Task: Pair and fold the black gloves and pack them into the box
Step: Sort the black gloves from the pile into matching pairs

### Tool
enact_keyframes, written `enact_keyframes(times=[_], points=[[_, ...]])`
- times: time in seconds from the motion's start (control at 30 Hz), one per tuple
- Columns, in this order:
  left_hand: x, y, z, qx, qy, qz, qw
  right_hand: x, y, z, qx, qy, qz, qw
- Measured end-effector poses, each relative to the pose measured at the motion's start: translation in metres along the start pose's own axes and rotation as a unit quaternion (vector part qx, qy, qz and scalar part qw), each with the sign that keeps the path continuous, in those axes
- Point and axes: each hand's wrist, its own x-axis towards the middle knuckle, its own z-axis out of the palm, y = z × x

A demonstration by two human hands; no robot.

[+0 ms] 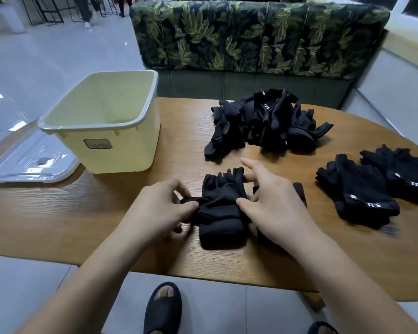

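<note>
A black glove (221, 208) lies in front of me on the wooden table (106, 220), its fingers pointing away. My left hand (159, 208) pinches its left edge near the thumb part. My right hand (273, 201) rests over the glove's right side with fingers spread, partly covering a second black glove (299, 192) beneath it. A loose heap of black gloves (266, 121) lies at the back of the table. Two flat glove pairs (362, 191) sit at the right. The pale yellow box (101, 124) stands open at the left; nothing shows inside it.
The box's clear lid (32, 160) lies at the table's left edge. A leaf-patterned bench (251, 37) backs the table. My sandalled feet (163, 307) show below the near edge.
</note>
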Motion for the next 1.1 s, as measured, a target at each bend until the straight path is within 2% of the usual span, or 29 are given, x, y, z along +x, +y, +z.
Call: enact_keyframes(times=[0.07, 0.17, 0.3, 0.47, 0.6, 0.87, 1.1], points=[[0.001, -0.002, 0.000, 0.074, 0.033, 0.016, 0.997, -0.001, 0.001, 0.002, -0.084, 0.016, -0.020, 0.996], [0.005, -0.005, 0.002, 0.106, 0.044, 0.045, 0.992, -0.002, 0.003, 0.005, -0.157, 0.015, -0.028, 0.987], [0.017, 0.000, 0.001, 0.106, 0.042, 0.096, 0.989, -0.001, 0.008, 0.003, -0.113, 0.014, -0.033, 0.993], [0.041, 0.012, 0.000, 0.071, 0.108, 0.138, 0.982, 0.000, 0.014, -0.006, -0.064, 0.050, -0.039, 0.996], [0.056, 0.021, 0.010, 0.080, 0.092, 0.178, 0.976, -0.001, 0.022, -0.013, -0.051, 0.063, -0.027, 0.996], [0.085, 0.037, 0.030, 0.052, 0.038, 0.157, 0.986, -0.007, 0.032, -0.027, -0.045, 0.064, -0.016, 0.997], [0.102, 0.045, 0.038, 0.090, 0.047, 0.128, 0.987, -0.014, 0.040, -0.034, -0.037, 0.054, -0.008, 0.998]])
